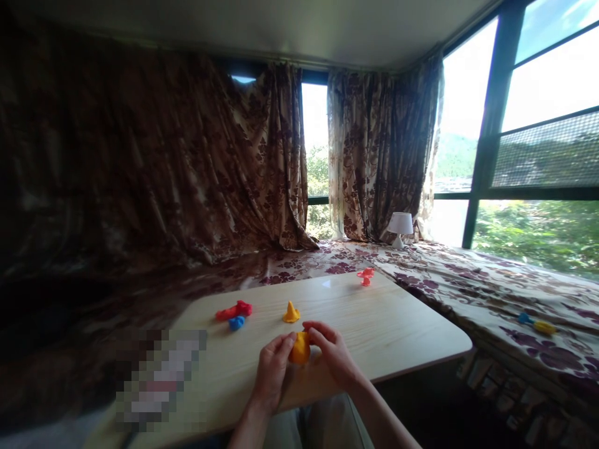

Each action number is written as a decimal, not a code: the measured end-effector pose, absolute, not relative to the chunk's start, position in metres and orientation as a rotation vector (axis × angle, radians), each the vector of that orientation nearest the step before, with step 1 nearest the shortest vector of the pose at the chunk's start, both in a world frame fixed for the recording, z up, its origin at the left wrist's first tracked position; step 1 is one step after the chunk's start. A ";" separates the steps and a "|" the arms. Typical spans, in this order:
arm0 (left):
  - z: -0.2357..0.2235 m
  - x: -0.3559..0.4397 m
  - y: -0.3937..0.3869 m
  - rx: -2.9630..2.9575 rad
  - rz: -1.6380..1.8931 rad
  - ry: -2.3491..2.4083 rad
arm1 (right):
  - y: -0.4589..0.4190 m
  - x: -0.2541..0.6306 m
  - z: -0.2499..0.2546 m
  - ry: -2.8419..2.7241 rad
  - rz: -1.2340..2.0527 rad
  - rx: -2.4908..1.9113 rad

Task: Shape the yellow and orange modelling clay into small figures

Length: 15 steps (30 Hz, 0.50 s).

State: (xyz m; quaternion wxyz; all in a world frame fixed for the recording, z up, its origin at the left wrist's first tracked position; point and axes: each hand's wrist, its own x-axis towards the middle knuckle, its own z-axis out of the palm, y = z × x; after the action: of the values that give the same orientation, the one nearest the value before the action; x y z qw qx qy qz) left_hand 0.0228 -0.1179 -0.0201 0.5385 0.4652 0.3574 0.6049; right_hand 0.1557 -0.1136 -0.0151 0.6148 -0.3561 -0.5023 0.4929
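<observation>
My left hand (275,363) and my right hand (331,347) both pinch a flattened yellow-orange lump of what looks like modelling clay (300,349), held just above the near side of the table (388,337). Thumbs and fingertips press on its edges from either side. Just beyond my hands, a yellow cone-shaped piece (291,312) with a flared base stands upright on the tabletop. Farther left lie a red lump (235,310) and a smaller blue lump (236,322), touching or nearly so. Near the far right corner stands a small coral-red shaped piece (365,276).
A blurred-out flat item (163,380) lies at the table's left. Floral-covered bedding (449,280) runs behind and right, with a blue-and-yellow object (538,323) and a white lamp (400,227) on it. Patterned curtains (253,168) and windows surround the space.
</observation>
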 end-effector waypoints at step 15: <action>-0.020 0.019 -0.118 1.108 1.417 0.832 | -0.118 0.157 -0.010 -1.139 1.168 -0.810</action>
State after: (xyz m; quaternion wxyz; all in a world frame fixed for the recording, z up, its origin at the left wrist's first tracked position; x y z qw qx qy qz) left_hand 0.0189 -0.1182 -0.0205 0.5480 0.4675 0.3511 0.5983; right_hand 0.1566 -0.1176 -0.0105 0.6131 -0.3514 -0.4940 0.5066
